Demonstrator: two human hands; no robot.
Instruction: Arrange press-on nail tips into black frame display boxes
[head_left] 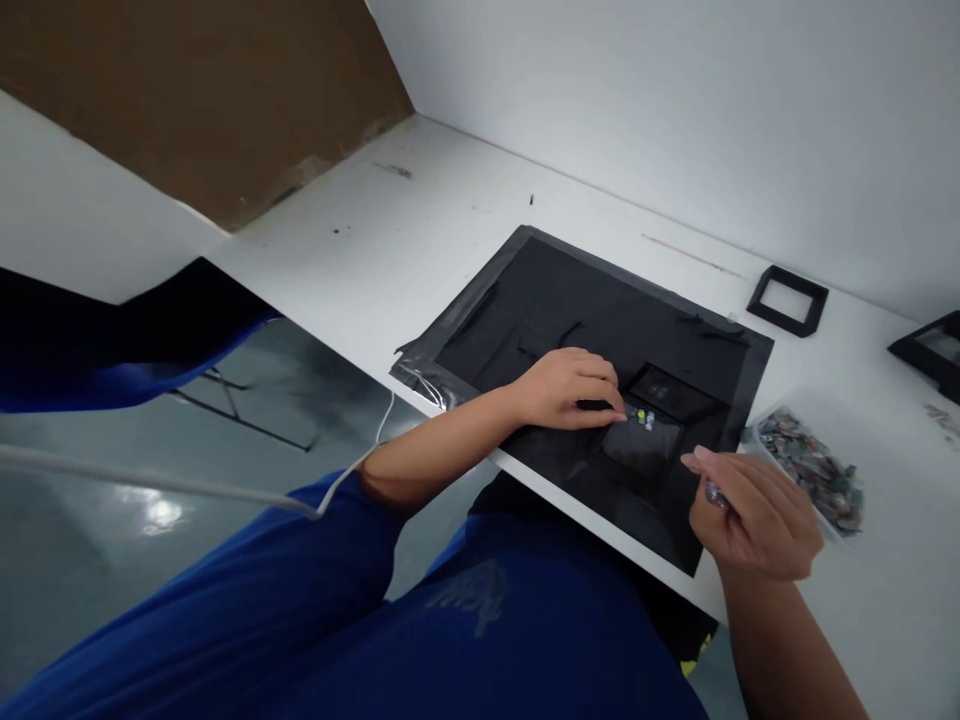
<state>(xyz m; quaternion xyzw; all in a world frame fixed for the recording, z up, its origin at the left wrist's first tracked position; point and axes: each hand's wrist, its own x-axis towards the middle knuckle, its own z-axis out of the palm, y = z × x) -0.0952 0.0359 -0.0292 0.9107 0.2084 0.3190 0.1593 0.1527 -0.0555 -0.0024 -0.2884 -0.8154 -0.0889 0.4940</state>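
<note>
Chips [643, 417] of something small, pale green and bluish, lie in a tight cluster on the black mat [525, 300], touching the fingertips of the left hand [571, 388], whose fingers are bent down flat and close together on the mat. Right hand [754, 510] hovers near the mat's edge, fingers curled around what looks like another small bluish piece, though it is too blurred to be sure. Just beside that hand sits a clear tray [814, 470] of similar mixed pieces.
</note>
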